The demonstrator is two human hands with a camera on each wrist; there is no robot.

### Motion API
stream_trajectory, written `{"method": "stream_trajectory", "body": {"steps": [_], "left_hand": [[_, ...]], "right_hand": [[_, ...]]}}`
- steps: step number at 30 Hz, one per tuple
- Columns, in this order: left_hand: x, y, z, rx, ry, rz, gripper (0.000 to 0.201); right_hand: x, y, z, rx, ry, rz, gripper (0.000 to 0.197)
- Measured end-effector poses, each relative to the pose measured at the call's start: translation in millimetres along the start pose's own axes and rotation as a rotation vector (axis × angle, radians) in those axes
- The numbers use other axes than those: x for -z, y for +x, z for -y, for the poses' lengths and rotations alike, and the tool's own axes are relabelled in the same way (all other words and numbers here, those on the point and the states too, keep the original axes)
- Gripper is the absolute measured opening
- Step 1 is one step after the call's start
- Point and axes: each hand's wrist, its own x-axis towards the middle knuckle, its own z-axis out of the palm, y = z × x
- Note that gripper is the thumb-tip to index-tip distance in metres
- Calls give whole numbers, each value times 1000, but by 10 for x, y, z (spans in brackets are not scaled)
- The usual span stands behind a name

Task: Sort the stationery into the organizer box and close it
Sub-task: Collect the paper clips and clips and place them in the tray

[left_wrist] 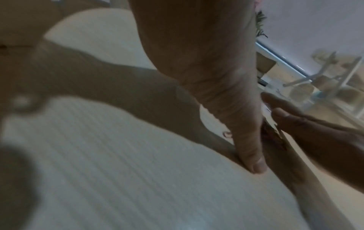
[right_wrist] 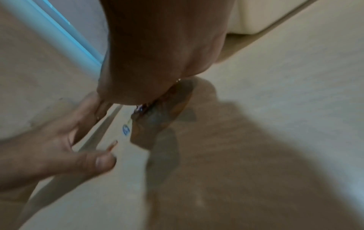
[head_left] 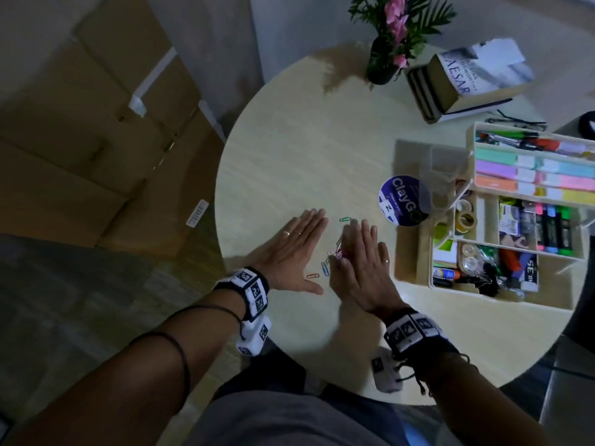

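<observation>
Coloured paper clips lie in a small heap on the round pale table, between my two hands. My left hand lies flat with straight fingers just left of the heap. My right hand lies flat with straight fingers on the heap's right side, touching it. An orange clip and a blue clip sit near my left thumb, and a green clip lies beyond the fingertips. The open organizer box stands at the right, filled with pens, tape, highlighters and sticky notes. In the right wrist view the clips show under my palm.
A round blue ClayGo sticker lies on the table left of the box. A stack of books and a dark vase with pink flowers stand at the far side. Cardboard boxes sit on the floor at left.
</observation>
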Motion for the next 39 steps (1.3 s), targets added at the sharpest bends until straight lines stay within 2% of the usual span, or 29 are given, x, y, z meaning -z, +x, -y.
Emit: {"method": "stream_trajectory", "body": {"steps": [4, 9, 12, 16, 19, 23, 26, 31, 39], "left_hand": [[20, 86, 151, 73, -79, 23, 161], [-53, 203, 55, 122, -107, -10, 150], [-43, 216, -54, 144, -187, -65, 124], [24, 251, -174, 49, -237, -138, 80], [37, 335, -252, 18, -317, -120, 53], [69, 408, -339, 89, -387, -74, 15], [69, 440, -352, 127, -418, -90, 14], [93, 424, -307, 203, -547, -172, 11], [292, 423, -307, 148, -790, -297, 3]], "right_hand": [[170, 298, -41, 75, 19, 19, 66], [137, 292, -75, 73, -80, 144, 65], [92, 66, -84, 136, -82, 138, 71], [101, -109, -151, 145, -91, -5, 73], [136, -126, -108, 140, -126, -126, 54], [131, -98, -118, 125, 6, -204, 31], [189, -44, -93, 69, 38, -182, 21], [255, 9, -115, 16, 69, -180, 15], [388, -80, -166, -46, 247, -303, 16]]}}
